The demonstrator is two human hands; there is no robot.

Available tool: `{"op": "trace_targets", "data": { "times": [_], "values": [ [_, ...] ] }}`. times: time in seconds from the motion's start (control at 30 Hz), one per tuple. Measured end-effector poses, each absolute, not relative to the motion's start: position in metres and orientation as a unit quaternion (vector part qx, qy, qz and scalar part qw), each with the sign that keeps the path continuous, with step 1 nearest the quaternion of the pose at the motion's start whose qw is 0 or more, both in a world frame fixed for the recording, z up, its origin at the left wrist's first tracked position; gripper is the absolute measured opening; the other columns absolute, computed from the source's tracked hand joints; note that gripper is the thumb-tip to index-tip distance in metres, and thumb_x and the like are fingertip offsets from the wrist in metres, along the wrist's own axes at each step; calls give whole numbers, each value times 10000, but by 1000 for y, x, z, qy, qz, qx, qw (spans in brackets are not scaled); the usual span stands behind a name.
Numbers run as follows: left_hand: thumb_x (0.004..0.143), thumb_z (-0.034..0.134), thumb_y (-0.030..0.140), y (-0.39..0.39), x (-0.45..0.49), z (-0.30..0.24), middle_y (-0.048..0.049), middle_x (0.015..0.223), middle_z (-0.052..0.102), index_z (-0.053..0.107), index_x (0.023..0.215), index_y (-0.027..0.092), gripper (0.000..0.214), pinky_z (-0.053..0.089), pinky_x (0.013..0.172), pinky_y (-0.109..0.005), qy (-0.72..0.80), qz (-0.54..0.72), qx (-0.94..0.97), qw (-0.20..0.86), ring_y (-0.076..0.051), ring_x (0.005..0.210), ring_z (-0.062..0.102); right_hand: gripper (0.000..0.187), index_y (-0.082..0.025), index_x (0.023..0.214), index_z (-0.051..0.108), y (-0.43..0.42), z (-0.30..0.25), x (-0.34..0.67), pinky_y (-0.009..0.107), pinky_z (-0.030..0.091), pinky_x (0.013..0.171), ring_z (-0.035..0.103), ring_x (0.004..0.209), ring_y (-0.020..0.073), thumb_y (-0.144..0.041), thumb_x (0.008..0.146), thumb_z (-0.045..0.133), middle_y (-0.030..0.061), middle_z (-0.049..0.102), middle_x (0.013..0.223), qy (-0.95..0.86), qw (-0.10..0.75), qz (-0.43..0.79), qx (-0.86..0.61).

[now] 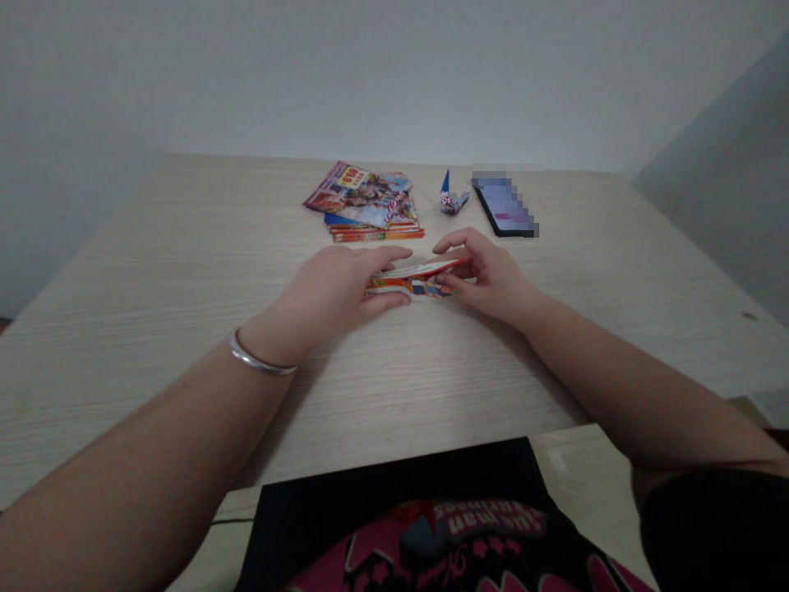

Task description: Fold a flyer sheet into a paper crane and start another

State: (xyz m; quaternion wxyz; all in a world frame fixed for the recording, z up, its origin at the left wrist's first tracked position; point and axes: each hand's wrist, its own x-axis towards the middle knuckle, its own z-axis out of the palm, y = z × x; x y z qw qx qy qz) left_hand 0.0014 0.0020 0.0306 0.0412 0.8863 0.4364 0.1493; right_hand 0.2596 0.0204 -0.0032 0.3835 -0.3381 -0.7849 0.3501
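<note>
Folded printed-paper piece point(422, 288) is between the two hands, just above or on the pale wood-grain tabletop point(351, 395) — the gap underneath can't be judged. Long, narrow, layered; white-and-red upper flap, orange and blue print on the near side. The layers gape a little toward the 3 o'clock end.

Left hand point(324, 288) at the paper's 9 o'clock end: fingers closed round that end, thumb stretched along the near (6 o'clock) edge, index reaching along the far (12 o'clock) side with its tip past the paper's edge. The paper's end goes into the gap between thumb and fingers; exact contact inside the palm is hidden.

Right hand point(493, 271) at the 3 o'clock end: thumb tip on the near side, by the opening below the upper flap, other fingers curled behind the flap — gripping that end. Index is bent and lifted clear above the paper, tip pointing to 9 o'clock. How the hidden fingertips press can't be told.

From the paper: pile of glossy printed leaflets point(363, 201) at 11 o'clock, top sheet skewed, yellow patch with red digits, orange-red edges showing on the near side. Folded paper bird point(447, 201) at 1 o'clock, blue point upright. Smartphone point(502, 205) at 2 o'clock, lying flat and slanted, screen pixelated. Silver bangle point(262, 363) on the left wrist, toward 7 o'clock of that hand. Black-and-pink printed shirt point(431, 543) at 6 o'clock.
</note>
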Motion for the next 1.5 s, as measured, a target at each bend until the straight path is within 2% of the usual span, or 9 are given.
{"op": "trace_targets", "data": {
  "times": [0.1, 0.3, 0.43, 0.53, 0.63, 0.73, 1.0, 1.2, 1.5],
  "values": [
    [961, 646, 458, 1, 3, 31, -113, 1296, 767, 684, 1373, 203, 486, 540, 951, -394, 468, 189, 859, 86, -300, 1143, 735, 364, -292, 1232, 489, 24, -6, 262, 275, 603, 734, 711, 781, 130, -452, 959, 667, -12, 698, 970, -751, 401, 424, -308],
    [969, 643, 429, 0, 4, 34, -96, 1264, 779, 710, 1330, 224, 421, 536, 924, -400, 474, 206, 852, 76, -299, 1111, 735, 622, -283, 1341, 511, 24, -7, 253, 339, 636, 848, 730, 974, 184, -408, 818, 824, 39, 732, 1173, -747, 371, 464, -298],
    [965, 669, 477, -3, 3, 37, -112, 1202, 786, 724, 1257, 226, 389, 492, 997, -489, 452, 188, 872, -19, -334, 1126, 709, 382, -243, 1235, 664, 20, -1, 247, 369, 637, 866, 737, 972, 197, -319, 870, 745, 43, 766, 1154, -780, 391, 361, -329],
    [975, 653, 512, -6, 4, 38, -99, 1203, 780, 727, 1200, 273, 336, 437, 1059, -567, 449, 202, 868, -72, -352, 1169, 673, 323, -263, 1212, 725, 17, 4, 247, 333, 636, 811, 728, 1044, 199, -255, 890, 700, 44, 769, 1221, -815, 410, 264, -314],
    [956, 682, 490, -8, 7, 35, -89, 1232, 769, 706, 1220, 290, 332, 449, 1056, -574, 452, 244, 857, -53, -352, 1179, 667, 319, -278, 1214, 741, 15, 7, 246, 296, 625, 752, 714, 1106, 199, -218, 910, 667, 46, 769, 1241, -838, 425, 180, -291],
    [927, 717, 421, -5, 11, 29, -93, 1262, 751, 671, 1259, 255, 374, 507, 1019, -512, 428, 294, 854, 5, -322, 1170, 683, 320, -273, 1210, 741, 13, 9, 243, 281, 614, 718, 713, 1066, 186, -177, 922, 641, 53, 770, 1208, -847, 434, 132, -277],
    [894, 654, 143, 2, 9, 19, -64, 1080, 768, 676, 1050, 214, 172, 571, 955, -428, 372, 385, 843, 46, -242, 1049, 706, 242, -239, 1137, 717, 8, 10, 238, 322, 618, 788, 717, 910, 171, -236, 895, 723, 41, 773, 1077, -832, 442, 134, -307],
    [964, 634, 242, 1, 10, 20, -80, 1061, 770, 666, 1033, 195, 89, 580, 926, -444, 351, 374, 858, 33, -254, 1033, 709, 162, -287, 1089, 764, 14, 10, 240, 374, 580, 971, 734, 1073, 180, -225, 957, 691, 18, 798, 1134, -860, 449, 70, -233],
    [939, 674, 253, 1, 10, 17, -62, 1058, 774, 674, 1052, 222, 117, 573, 922, -395, 374, 373, 846, 77, -227, 1016, 719, 141, -260, 1062, 754, 10, 8, 239, 336, 581, 838, 726, 925, 173, -247, 934, 696, 20, 797, 1032, -840, 443, 118, -290]
  ]
}}
